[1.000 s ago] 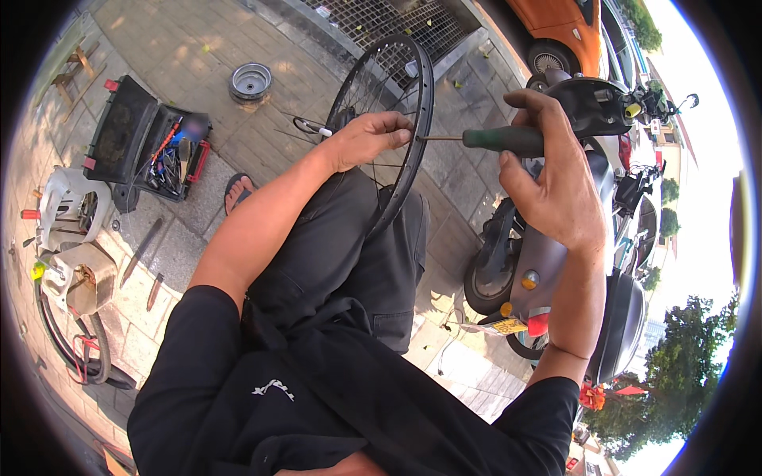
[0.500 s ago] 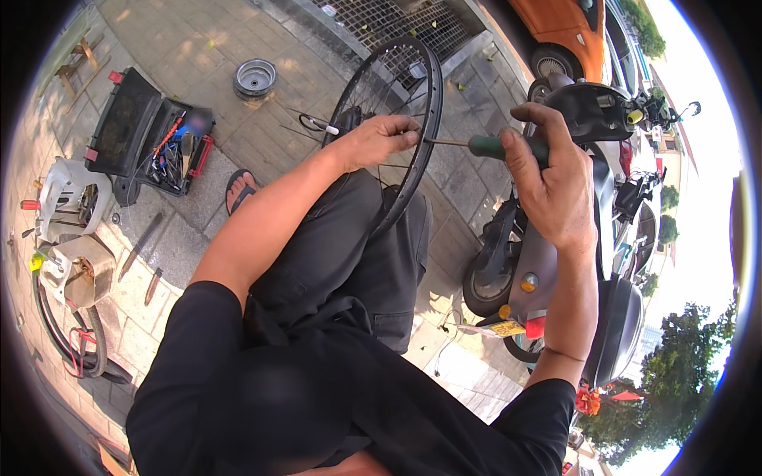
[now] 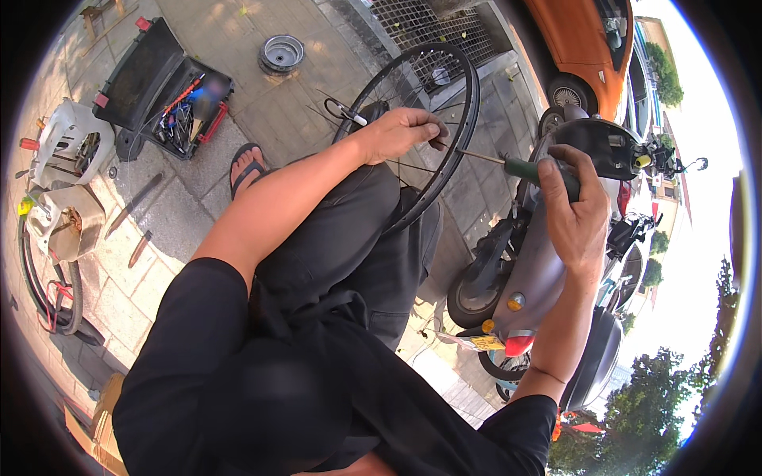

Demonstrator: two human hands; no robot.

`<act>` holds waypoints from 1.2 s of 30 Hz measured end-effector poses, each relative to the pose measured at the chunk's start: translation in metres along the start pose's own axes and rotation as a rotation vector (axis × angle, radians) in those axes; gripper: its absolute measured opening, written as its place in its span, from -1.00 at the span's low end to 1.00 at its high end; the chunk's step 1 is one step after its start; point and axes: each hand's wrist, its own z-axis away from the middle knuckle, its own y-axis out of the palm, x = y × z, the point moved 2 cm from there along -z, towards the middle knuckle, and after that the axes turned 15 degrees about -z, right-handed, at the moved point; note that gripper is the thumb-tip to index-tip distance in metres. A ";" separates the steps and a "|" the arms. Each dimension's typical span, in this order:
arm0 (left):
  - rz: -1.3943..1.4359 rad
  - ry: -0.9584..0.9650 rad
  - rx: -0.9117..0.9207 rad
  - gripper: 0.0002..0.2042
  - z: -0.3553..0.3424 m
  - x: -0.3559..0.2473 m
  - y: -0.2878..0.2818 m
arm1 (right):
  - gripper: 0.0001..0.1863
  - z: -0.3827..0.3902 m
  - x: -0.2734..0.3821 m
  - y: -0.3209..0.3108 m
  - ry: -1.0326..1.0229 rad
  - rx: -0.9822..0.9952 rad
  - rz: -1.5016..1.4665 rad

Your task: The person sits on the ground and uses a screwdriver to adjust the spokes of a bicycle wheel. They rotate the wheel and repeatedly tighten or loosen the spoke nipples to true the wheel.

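Observation:
A black bicycle wheel rim [image 3: 474, 95] without a tyre stands tilted against my knees, with thin spokes running to its dark hub [image 3: 367, 119]. My left hand [image 3: 401, 135] is closed in a pinch just inside the rim, on what looks like a spoke; the fingertips partly hide it. On the rim's outer side, my right hand [image 3: 578, 208] grips a screwdriver by its green handle [image 3: 525, 168]. The metal shaft points left, and its tip meets the rim opposite my left fingers.
An open black toolbox [image 3: 151, 75] with tools lies at the left, near a metal wheel hub [image 3: 282, 53]. Knife-like tools [image 3: 135, 202], a white casing [image 3: 71, 147] and tyres [image 3: 75, 293] lie farther left. A parked scooter [image 3: 524, 262] and orange car [image 3: 571, 40] are at the right.
The view has shifted, so the surroundings sit differently. My right hand still holds the screwdriver, its handle now turned a little and tilted downward. My left fingers stay at the rim.

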 end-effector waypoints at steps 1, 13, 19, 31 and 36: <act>-0.017 -0.010 -0.012 -0.75 0.002 -0.001 0.001 | -0.62 0.002 0.001 -0.001 0.003 0.029 0.018; -0.073 0.001 0.018 -0.76 0.004 -0.006 0.002 | -0.59 0.015 -0.005 0.007 0.030 -0.070 0.029; -0.503 0.158 -0.024 -0.72 0.012 -0.026 0.008 | -0.60 0.022 -0.005 -0.003 0.198 -0.025 -0.059; -0.544 0.114 -0.031 -0.75 0.008 -0.028 0.015 | -0.66 0.012 0.001 0.009 -0.203 -0.103 -0.156; -0.503 0.018 0.007 -0.76 0.004 -0.020 0.011 | -0.64 0.007 -0.001 0.010 0.126 -0.038 0.026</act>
